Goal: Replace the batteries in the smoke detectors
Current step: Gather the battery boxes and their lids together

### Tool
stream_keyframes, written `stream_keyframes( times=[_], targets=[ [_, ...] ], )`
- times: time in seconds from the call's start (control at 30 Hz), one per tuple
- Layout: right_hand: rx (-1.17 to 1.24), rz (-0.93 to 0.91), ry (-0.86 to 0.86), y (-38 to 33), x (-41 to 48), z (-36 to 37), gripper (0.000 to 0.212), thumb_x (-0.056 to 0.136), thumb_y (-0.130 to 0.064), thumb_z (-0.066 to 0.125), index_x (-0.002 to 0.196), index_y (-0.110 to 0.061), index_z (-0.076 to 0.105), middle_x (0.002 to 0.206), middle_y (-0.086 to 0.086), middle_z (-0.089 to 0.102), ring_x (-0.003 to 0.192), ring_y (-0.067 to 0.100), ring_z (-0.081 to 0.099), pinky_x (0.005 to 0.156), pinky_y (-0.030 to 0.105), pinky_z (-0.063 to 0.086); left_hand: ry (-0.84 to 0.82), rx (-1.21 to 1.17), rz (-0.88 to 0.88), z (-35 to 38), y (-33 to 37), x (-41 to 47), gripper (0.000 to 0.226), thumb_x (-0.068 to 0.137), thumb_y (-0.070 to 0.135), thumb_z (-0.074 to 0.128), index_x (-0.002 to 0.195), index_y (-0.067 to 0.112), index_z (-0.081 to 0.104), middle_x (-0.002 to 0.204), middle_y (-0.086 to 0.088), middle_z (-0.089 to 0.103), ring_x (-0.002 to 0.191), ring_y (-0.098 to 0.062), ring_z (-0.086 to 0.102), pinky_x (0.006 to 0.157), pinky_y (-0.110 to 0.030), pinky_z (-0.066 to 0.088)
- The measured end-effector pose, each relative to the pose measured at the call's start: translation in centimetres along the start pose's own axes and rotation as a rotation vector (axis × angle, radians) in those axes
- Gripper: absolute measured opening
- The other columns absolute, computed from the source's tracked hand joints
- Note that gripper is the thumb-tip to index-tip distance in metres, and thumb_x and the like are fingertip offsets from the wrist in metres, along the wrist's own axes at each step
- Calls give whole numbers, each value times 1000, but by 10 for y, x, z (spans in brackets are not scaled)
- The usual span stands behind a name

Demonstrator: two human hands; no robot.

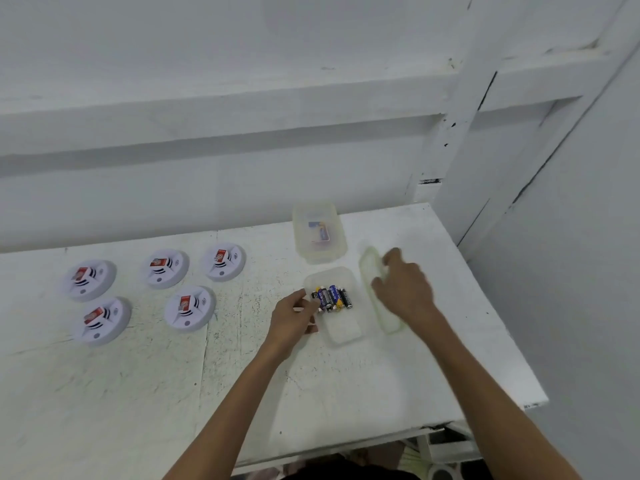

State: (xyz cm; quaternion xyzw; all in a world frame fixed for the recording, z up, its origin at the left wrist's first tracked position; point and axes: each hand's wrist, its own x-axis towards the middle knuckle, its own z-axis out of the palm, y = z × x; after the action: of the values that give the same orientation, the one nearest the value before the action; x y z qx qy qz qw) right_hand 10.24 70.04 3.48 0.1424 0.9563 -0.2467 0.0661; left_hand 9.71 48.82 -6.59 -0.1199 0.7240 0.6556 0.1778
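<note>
the likeliest slip from here is the open box (pixel 343 332) skating or tipping on the table (pixel 138 393) when a cell is being pulled out. it looks light, and the batteries (pixel 332 297) are all lying bunched side by side at its far end, so a clumsy pinch could be dragging several up at once and scattering them. mixing is the other worry: a second clear box (pixel 302 223) is sitting just beyond, holding what looks like a small pack, and spent cells dropped in the wrong one would be hard to tell from fresh. the lid (pixel 371 263), lying just right of the open box, could also be getting knocked toward the table's right edge.

the left hand (pixel 294 315) is reaching in from the near left, wrist low, its fingers curling round the box's left wall beside the batteries and steadying it. the right hand (pixel 403 289) is arching over the lid, fingers bent down onto it; blur is hiding whether it is pinching the lid or only resting there. the five smoke detectors (pixel 189 308) are sitting face up well apart to the left, none being touched.
</note>
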Motion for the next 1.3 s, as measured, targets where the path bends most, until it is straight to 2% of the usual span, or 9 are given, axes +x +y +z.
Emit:
stream_keyframes(
  times=[0.1,0.2,0.3,0.4,0.57,0.83,1.0,1.1,1.3],
  targets=[
    [-101,-154,5,-46,-28,31,53,93,-47,55,131,-15,38,107,11,63,98,31,62,70,32,41,18,-67,-55,3,12,-9,43,102,53,51,102,17,75,90,-12,72,76,-22,66,70,-33,59],
    [-119,-217,-10,-63,-48,56,60,97,-57,46,138,-14,36,109,10,64,97,27,63,69,33,42,3,-107,-98,1,15,-9,55,98,62,50,101,12,73,94,-21,72,90,-33,73,75,-37,62],
    [-63,-215,25,-58,-44,61,44,99,-40,49,134,-13,44,109,10,63,104,27,58,74,34,49,22,-77,-14,-4,7,-8,36,93,41,70,94,5,68,87,-18,69,89,-37,71,70,-37,58],
    [-77,-148,57,-36,-23,55,45,94,-31,56,134,-13,46,124,12,55,118,30,45,82,38,49,5,-107,13,-8,0,-7,16,96,20,67,108,11,72,101,-14,75,100,-37,71,76,-45,60],
    [31,-65,-146,-3,-4,50,61,89,-38,67,136,-7,45,128,14,58,117,30,55,92,36,48,135,-131,-66,-13,-2,-3,49,80,28,87,116,11,60,105,-10,72,93,-27,73,83,-51,60],
    [276,-2,-166,14,2,49,56,81,-33,79,125,-9,55,120,7,62,106,21,58,88,32,50,106,-78,-75,-11,0,0,59,62,43,93,103,11,65,105,-13,74,92,-30,73,76,-47,61],
    [564,130,-280,27,9,49,59,69,-29,89,117,-16,58,113,5,65,101,22,65,88,41,58,72,-146,-140,-10,1,0,58,64,40,95,103,8,66,107,-19,73,85,-29,71,81,-48,60],
    [632,166,-272,34,9,54,58,66,-32,91,114,-17,63,109,7,66,98,23,68,85,41,60,241,-14,-57,-6,-3,-6,58,69,42,93,106,11,60,97,-4,64,86,-21,65,79,-44,60],
    [674,163,-171,41,5,62,52,63,-35,93,108,-17,73,90,1,76,85,17,73,78,32,61,278,201,106,-1,-1,-8,36,75,47,86,80,12,80,73,0,75,72,-22,72,80,-42,60]
  ],
)
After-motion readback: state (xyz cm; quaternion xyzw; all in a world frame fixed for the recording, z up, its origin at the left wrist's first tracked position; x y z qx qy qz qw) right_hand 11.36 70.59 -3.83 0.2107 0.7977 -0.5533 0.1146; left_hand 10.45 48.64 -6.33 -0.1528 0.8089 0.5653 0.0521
